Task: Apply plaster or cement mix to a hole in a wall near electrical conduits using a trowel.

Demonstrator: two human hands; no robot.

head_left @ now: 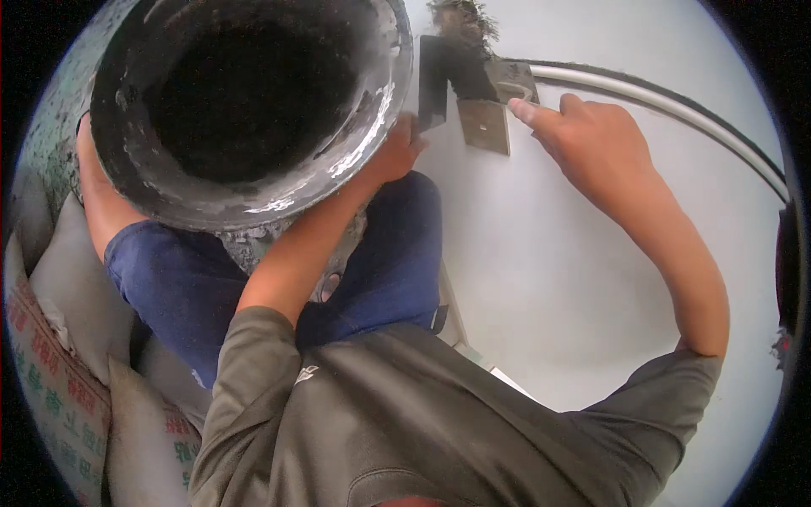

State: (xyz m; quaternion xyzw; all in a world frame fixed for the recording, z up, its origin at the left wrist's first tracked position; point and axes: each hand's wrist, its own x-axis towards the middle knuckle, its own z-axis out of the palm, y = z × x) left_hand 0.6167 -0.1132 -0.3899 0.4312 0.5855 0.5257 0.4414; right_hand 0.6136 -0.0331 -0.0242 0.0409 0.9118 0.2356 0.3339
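My right hand [596, 148] is closed around the handle of a flat metal trowel [486, 125]. Its blade lies against the white wall [566, 287], with dark grey mortar [473, 80] beside and partly over it. My left hand [397, 155] is curled beside the right side of a large, round black bucket [245, 203]. The bucket's rim hides part of this hand, so what it grips cannot be made out. The bucket's inside is very dark, its rim smeared grey. Just past my left hand stands a dark grey rectangular strip [433, 80] on the wall.
A ragged brown, fibrous patch [463, 24] sits above the trowel. A white pipe [667, 106] runs along a dark groove at right. Stacked printed sacks [63, 380] lie at lower left. My knees [401, 245] are under and beside the bucket; rough rubble-like ground shows between them.
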